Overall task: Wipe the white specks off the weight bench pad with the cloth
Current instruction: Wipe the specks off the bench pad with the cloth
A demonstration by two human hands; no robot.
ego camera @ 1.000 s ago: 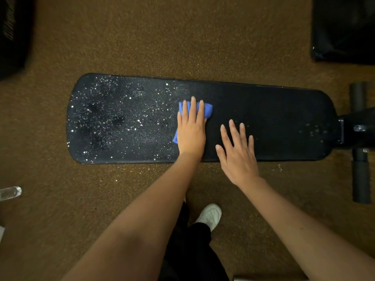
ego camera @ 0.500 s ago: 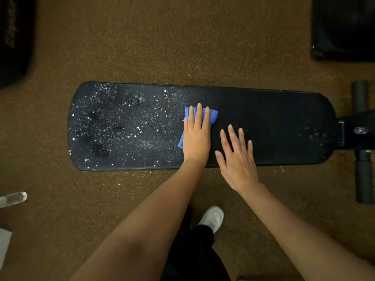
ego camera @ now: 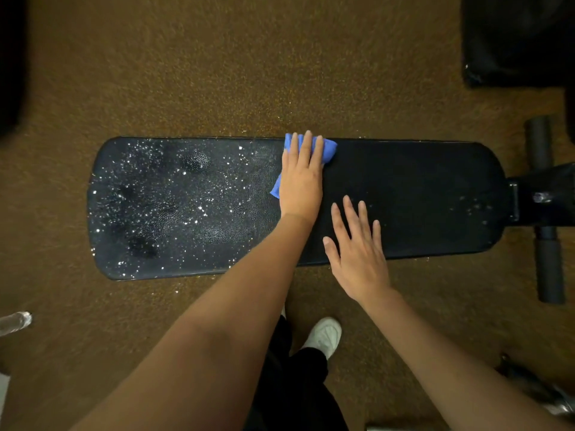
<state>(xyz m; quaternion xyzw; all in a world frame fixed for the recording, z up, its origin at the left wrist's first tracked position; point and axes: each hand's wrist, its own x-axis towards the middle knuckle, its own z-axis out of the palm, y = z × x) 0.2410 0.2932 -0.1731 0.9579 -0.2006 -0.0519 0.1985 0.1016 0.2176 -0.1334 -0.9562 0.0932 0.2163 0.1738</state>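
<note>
— Since half a second ago, where has the left hand (ego camera: 301, 181) gone?
— It has slid away from the person across the long black textured weight bench pad (ego camera: 404, 200), so the blue cloth (ego camera: 328, 150) now reaches the pad's far edge instead of sitting mid-width.
— How does that hand sit on the cloth?
— Flat, fingers straight and together, palm pressing the cloth down; blue shows past the fingertips and at the thumb side. It presses rather than grips.
— And the right hand (ego camera: 357, 253)?
— Open, fingers spread, lying flat on the near part of the pad with nothing in it, about where it was before.
— Which way does the pad run?
— Its long axis lies left to right in the view, the rounded free end to the left, the end joined to the black frame with grey foam rollers (ego camera: 549, 269) to the right.
— The white specks (ego camera: 174, 194)?
— Thick over the left half, beside the cloth; the right half looks nearly clean, with a few faint ones near the frame. All stands on brown carpet (ego camera: 217, 73).
</note>
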